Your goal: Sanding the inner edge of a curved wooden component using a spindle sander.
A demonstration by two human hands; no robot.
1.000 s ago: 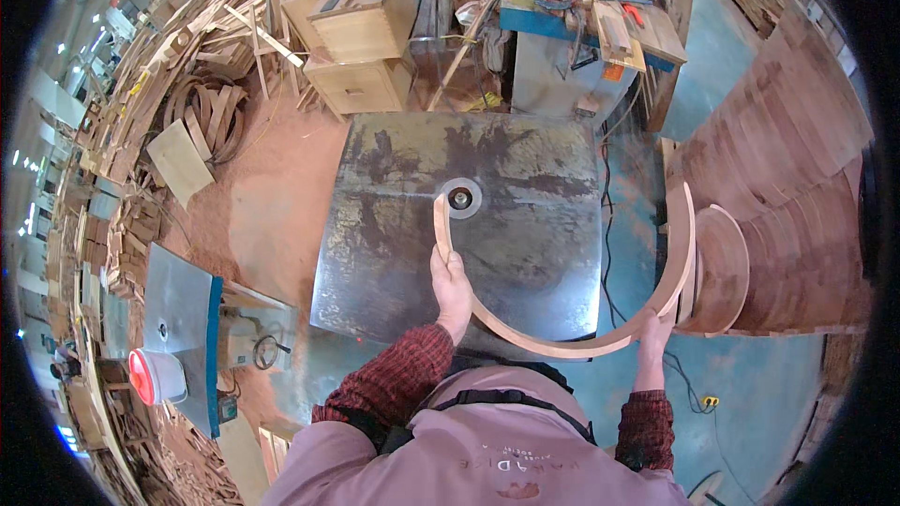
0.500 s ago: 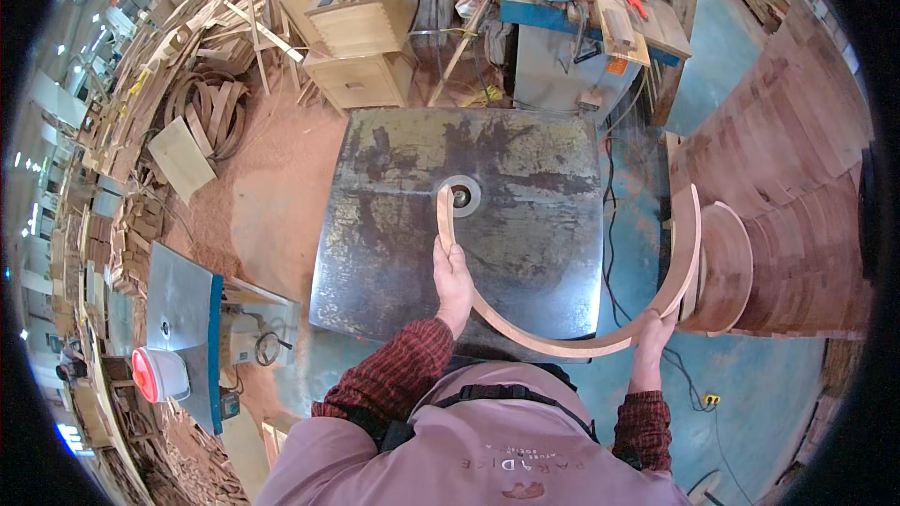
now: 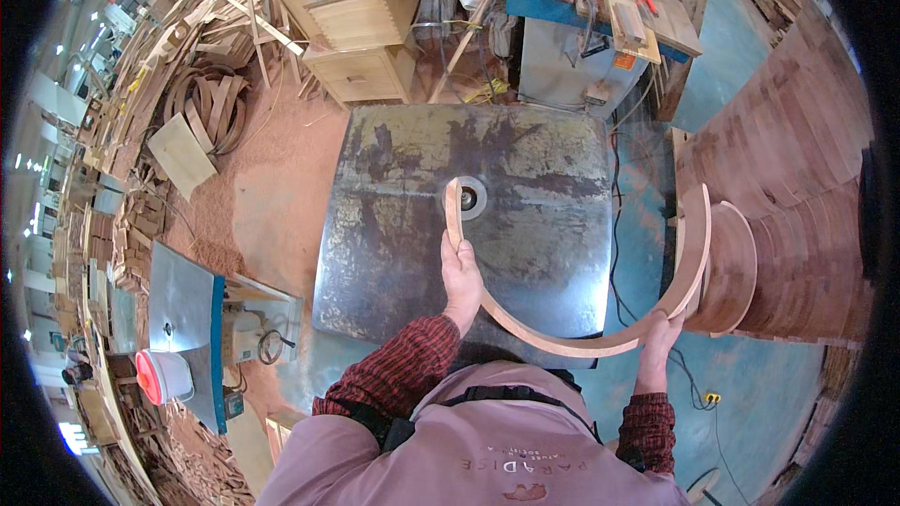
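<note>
A curved wooden strip (image 3: 561, 346), bent in a wide U, is gripped in both my hands. My left hand (image 3: 461, 277) closes round its left arm, over the metal machine table (image 3: 403, 225). The strip's left tip reaches up beside the round spindle opening (image 3: 469, 197) in the tabletop; whether they touch, I cannot tell. Beyond the table's right edge, my right hand (image 3: 661, 333) holds the strip near the bottom of its right arm. That arm curves up in front of a stack of curved wooden pieces (image 3: 797, 262); its far end overlaps the stack in view.
Behind the table stand a wooden drawer cabinet (image 3: 359, 75) and a cluttered workbench (image 3: 572, 61). At left, a white bucket with a red lid (image 3: 170, 377) sits on another metal-topped machine (image 3: 187, 305). Black cables (image 3: 616, 225) run along the floor at right.
Both hands and the curved strip sit slightly further right in the picture, as does the table. The strip's left tip is a little higher; both hands keep their hold.
</note>
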